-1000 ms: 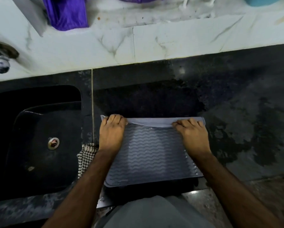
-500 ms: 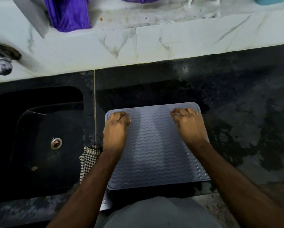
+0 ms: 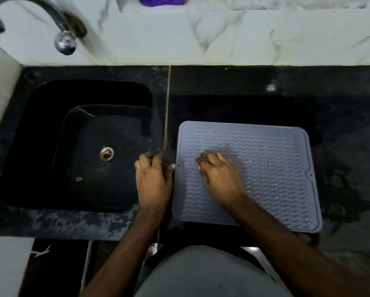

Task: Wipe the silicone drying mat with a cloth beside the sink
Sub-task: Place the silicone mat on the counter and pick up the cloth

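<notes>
On the dark, wet counter (image 3: 340, 129) the silicone drying mat (image 3: 272, 168) lies flat beside the sink (image 3: 83, 146) — under the right hand (image 3: 219, 179), loosely curled, apparently steadying it — the left hand (image 3: 153, 179), just beside its edge, holds nothing visible.

A curved metal tap (image 3: 65, 42) is sticking out from the white marble wall (image 3: 222, 39) at the upper left, with its round end hanging above the back edge of the black counter (image 3: 340, 93). A black sink (image 3: 40, 146) is sitting sunk into the counter's left part, and 1 round metal drain (image 3: 106, 153) is showing on its floor, with a small pale scrap (image 3: 78, 179) lying nearby. A piece of purple cloth (image 3: 160, 0) is peeking in at the top edge, and wet patches (image 3: 340, 189) are darkening the counter at the right.
</notes>
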The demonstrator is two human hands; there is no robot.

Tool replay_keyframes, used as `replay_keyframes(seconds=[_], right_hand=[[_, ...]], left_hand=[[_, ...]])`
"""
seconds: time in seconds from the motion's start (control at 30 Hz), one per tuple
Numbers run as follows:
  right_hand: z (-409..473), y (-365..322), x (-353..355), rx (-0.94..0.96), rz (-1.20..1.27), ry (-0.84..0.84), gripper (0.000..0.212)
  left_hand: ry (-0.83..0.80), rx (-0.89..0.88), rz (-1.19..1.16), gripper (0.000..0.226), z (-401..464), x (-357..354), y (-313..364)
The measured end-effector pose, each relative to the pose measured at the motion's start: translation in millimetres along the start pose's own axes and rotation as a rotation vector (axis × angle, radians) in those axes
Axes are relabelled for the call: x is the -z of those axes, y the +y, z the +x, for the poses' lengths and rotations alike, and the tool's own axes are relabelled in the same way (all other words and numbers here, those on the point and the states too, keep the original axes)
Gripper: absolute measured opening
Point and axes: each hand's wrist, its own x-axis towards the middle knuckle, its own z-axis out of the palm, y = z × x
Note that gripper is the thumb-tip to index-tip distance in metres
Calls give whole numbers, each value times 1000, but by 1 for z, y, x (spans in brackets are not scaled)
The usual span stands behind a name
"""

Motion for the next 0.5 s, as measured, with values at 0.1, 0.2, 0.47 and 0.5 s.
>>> replay_keyframes(seconds=[0.1, 0.2, 0.47, 0.5], right_hand=[[1, -15, -3, 8, 16, -18, 27], [2, -22, -5, 6, -3, -31, 25], [7, -33, -5, -17, 8, -57, 24], [6, -34, -4, -24, 22, -65, 24]], left_hand=[[14, 13, -20, 46, -6, 7, -7], [-9, 89, -29, 53, -12, 10, -13], [-209, 305, -153, 66, -18, 12, -23], [-221, 342, -190, 69, -16, 12, -23]])
